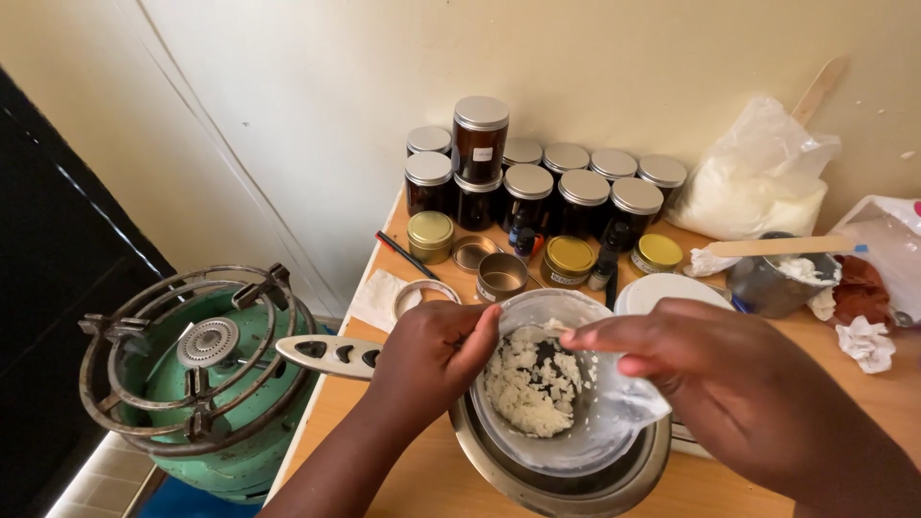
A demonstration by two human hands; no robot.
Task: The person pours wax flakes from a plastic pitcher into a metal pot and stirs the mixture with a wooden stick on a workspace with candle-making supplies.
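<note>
left hand clamped on bowl rim, right hand pinching a largely hidden stick, pan cut off below, jars behind.

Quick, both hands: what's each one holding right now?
Left hand: closed on the rim of the clear plastic container of white flakes.
Right hand: pinching the container's far rim.

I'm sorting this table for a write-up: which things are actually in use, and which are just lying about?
In use: left hand, right hand, clear bowl of white flakes, metal pan.

Lying about: dark jars, gold-lidded tins, green gas burner, plastic bag of flakes.
</note>
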